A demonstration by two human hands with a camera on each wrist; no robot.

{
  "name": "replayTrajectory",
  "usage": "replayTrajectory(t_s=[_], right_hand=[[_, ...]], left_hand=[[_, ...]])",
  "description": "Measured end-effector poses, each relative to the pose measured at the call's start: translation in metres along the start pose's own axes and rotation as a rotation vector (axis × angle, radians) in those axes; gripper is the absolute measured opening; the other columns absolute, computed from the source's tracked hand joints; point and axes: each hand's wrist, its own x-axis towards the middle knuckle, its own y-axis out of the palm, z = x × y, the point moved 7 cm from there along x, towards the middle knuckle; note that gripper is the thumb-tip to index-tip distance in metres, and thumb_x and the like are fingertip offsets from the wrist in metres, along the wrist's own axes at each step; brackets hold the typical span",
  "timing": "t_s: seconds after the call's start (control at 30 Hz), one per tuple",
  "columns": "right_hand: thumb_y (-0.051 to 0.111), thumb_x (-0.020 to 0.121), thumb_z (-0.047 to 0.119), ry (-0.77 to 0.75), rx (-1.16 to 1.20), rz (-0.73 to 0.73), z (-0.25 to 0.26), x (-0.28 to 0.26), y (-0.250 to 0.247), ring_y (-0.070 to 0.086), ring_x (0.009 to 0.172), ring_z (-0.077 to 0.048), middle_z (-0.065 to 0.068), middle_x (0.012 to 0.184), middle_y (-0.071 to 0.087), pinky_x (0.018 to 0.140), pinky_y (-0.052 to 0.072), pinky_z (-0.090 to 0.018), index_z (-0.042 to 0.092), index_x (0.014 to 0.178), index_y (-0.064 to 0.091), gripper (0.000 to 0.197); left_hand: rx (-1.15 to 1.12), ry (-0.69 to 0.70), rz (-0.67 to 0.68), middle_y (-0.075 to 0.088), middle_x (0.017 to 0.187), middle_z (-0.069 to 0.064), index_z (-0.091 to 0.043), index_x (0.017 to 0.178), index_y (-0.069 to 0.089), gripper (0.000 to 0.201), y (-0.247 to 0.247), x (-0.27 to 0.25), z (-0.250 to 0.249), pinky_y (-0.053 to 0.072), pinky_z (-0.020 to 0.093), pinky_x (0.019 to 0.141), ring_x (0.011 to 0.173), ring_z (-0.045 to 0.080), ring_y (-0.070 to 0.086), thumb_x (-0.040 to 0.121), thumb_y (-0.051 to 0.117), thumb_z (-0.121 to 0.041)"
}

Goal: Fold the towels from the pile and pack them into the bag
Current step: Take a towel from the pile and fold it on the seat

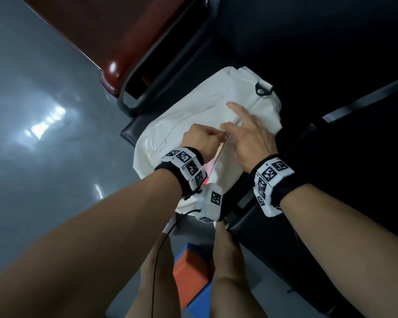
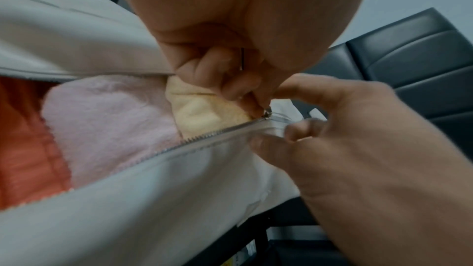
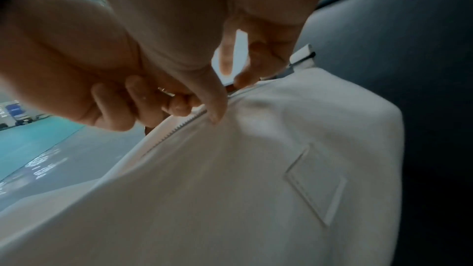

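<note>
Your left hand (image 2: 243, 27) hides most of the zipper pull (image 2: 266, 113) | bag (image 2: 153, 199) covers all but strips of pink towel (image 2: 107, 120) and orange towel (image 2: 25, 139), the latter cut at the frame edge | your left wrist band (image 1: 186, 162) blocks bag's near end

Glossy smooth white bag (image 1: 182, 125); metal zipper (image 2: 212, 133); fluffy cloth towels (image 2: 110, 124).

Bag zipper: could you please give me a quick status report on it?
Left hand pinches zipper pull; right hand holds bag edge. Zipper partly closed, towels inside. Yellow towel bunched at the pull, may snag.
</note>
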Motion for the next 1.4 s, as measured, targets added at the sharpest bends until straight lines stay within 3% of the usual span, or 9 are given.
replayTrajectory(t_s=[0.1, 0.23, 0.33, 0.5, 0.6, 0.77, 0.9, 1.13, 1.4], right_hand=[[0.046, 0.094, 0.008, 0.028, 0.042, 0.099, 0.003, 0.004, 0.009, 0.061, 0.107, -0.033, 0.013, 0.143, 0.051, 0.084, 0.049, -0.039, 0.028, 0.129, 0.061, 0.043], [0.055, 0.095, 0.012, 0.092, 0.014, 0.08, -0.004, 0.018, 0.01, 0.062, 0.095, -0.037, 0.002, 0.123, 0.062, 0.08, 0.052, -0.044, 0.021, 0.111, 0.068, 0.023], [0.06, 0.094, 0.012, 0.102, 0.017, 0.068, 0.0, 0.022, 0.012, 0.064, 0.091, -0.036, -0.004, 0.114, 0.064, 0.08, 0.053, -0.046, 0.017, 0.105, 0.072, 0.018], [0.059, 0.09, -0.003, 0.15, 0.029, 0.038, -0.004, 0.024, 0.012, 0.065, 0.1, -0.034, -0.009, 0.116, 0.067, 0.089, 0.053, -0.043, 0.011, 0.108, 0.075, 0.028], [0.056, 0.092, -0.007, 0.321, 0.069, -0.009, -0.027, 0.027, -0.002, 0.066, 0.099, -0.034, -0.012, 0.111, 0.07, 0.091, 0.054, -0.04, 0.014, 0.105, 0.078, 0.033], [0.053, 0.093, -0.009, 0.409, 0.059, -0.041, -0.026, 0.027, -0.006, 0.067, 0.1, -0.032, -0.012, 0.107, 0.073, 0.09, 0.056, -0.04, 0.013, 0.104, 0.078, 0.035], [0.051, 0.095, -0.007, 0.518, 0.06, -0.103, -0.024, 0.023, -0.006, 0.066, 0.101, -0.036, -0.018, 0.108, 0.072, 0.09, 0.055, -0.04, 0.014, 0.103, 0.078, 0.036], [0.046, 0.1, -0.002, 0.659, 0.051, -0.134, -0.011, 0.022, -0.006, 0.064, 0.104, -0.04, -0.023, 0.12, 0.064, 0.085, 0.049, -0.033, 0.014, 0.106, 0.078, 0.036], [0.044, 0.099, -0.005, 0.682, 0.019, -0.181, 0.005, 0.015, -0.011, 0.063, 0.105, -0.04, -0.024, 0.12, 0.064, 0.085, 0.048, -0.034, 0.011, 0.106, 0.077, 0.037]], left_hand=[[0.033, 0.062, -0.009, 0.074, 0.091, -0.002, -0.033, 0.074, 0.069, 0.023, 0.0, -0.002, -0.005, 0.048, 0.025, 0.076, 0.092, 0.018, 0.066, 0.096, 0.066, -0.03], [0.041, 0.072, 0.0, 0.073, 0.091, -0.005, -0.031, 0.083, 0.073, 0.015, -0.004, -0.004, 0.002, 0.039, 0.017, 0.06, 0.084, 0.013, 0.062, 0.096, 0.066, -0.031], [0.016, 0.029, 0.023, 0.074, 0.091, -0.004, -0.03, 0.082, 0.074, 0.015, -0.007, -0.005, 0.011, 0.041, 0.02, 0.057, 0.079, 0.012, 0.063, 0.095, 0.066, -0.029], [0.141, -0.009, 0.042, 0.072, 0.087, 0.0, -0.026, 0.081, 0.072, 0.017, -0.017, -0.006, 0.015, 0.051, 0.025, 0.064, 0.084, 0.02, 0.068, 0.093, 0.064, -0.034], [0.253, -0.095, 0.07, 0.07, 0.09, 0.005, -0.016, 0.089, 0.073, 0.025, -0.025, -0.016, 0.049, 0.057, 0.032, 0.075, 0.08, 0.026, 0.067, 0.091, 0.059, -0.037], [0.418, -0.208, 0.051, 0.063, 0.101, 0.009, -0.01, 0.105, 0.064, 0.028, -0.04, -0.032, 0.101, 0.047, 0.035, 0.073, 0.084, 0.03, 0.057, 0.094, 0.054, -0.033], [0.532, -0.225, 0.107, 0.052, 0.096, 0.008, -0.014, 0.101, 0.049, 0.032, -0.059, -0.041, 0.117, 0.045, 0.036, 0.076, 0.088, 0.031, 0.054, 0.095, 0.056, -0.044], [0.717, -0.243, 0.212, 0.058, 0.103, 0.008, -0.012, 0.098, 0.048, 0.02, -0.088, -0.043, 0.158, 0.045, 0.037, 0.077, 0.092, 0.034, 0.056, 0.092, 0.05, -0.032], [0.733, -0.239, 0.29, 0.068, 0.105, 0.009, -0.009, 0.102, 0.065, 0.022, -0.119, -0.043, 0.177, 0.045, 0.031, 0.073, 0.091, 0.03, 0.062, 0.091, 0.051, -0.021]])
